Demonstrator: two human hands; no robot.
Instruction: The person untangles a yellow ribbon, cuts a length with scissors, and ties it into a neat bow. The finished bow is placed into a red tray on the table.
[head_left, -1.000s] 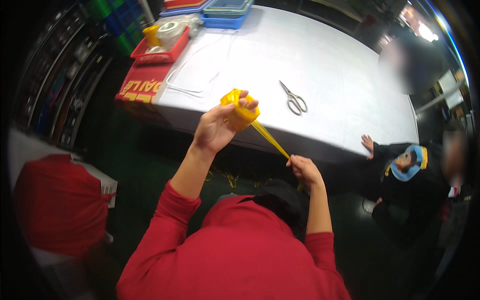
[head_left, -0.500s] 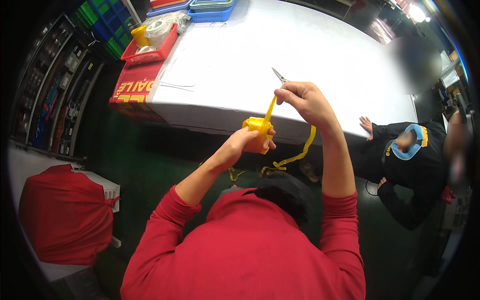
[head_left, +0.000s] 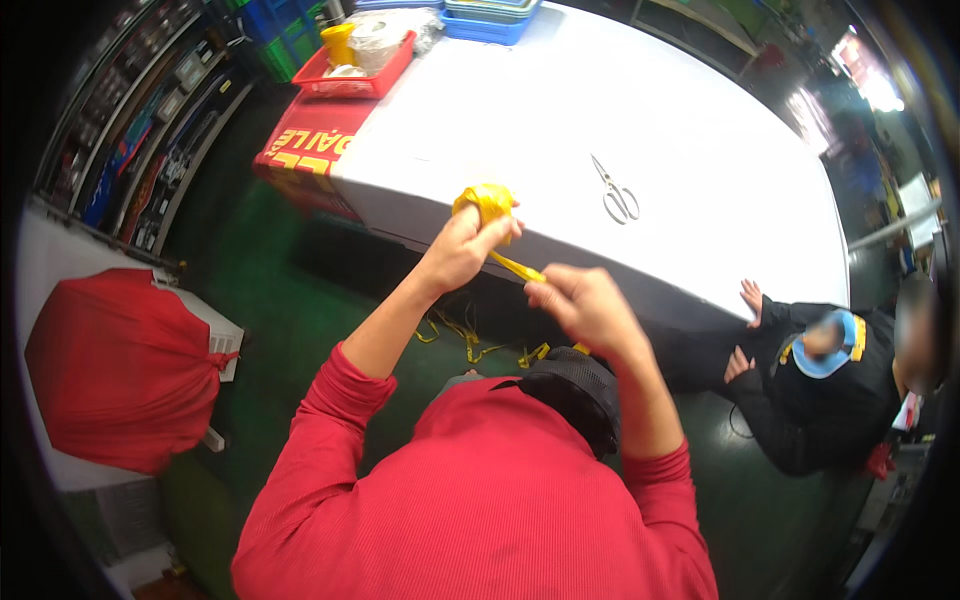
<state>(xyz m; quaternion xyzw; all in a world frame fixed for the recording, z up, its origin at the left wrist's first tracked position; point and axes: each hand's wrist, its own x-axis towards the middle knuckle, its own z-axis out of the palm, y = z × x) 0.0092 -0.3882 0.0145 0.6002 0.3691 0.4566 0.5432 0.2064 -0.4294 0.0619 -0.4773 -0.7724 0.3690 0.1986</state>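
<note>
Here's the yellow bundle, up in the air at the table's near edge, left of centre, and the left hand has its grip closed firmly around it. Out of it runs a yellow strand, short and straight, to the right hand — that grip is closed too, pinching the strand. It looks light, soft and a bit slick, likely to slip or loosen; best held around its middle, with the strand pinched close to the bundle. Beyond, on the white table, scissors lie untouched to the right. Far left sits a red basket, blue baskets just beside it. Loose yellow strips trail below — and at right, another person's hand rests by the table edge.
</note>
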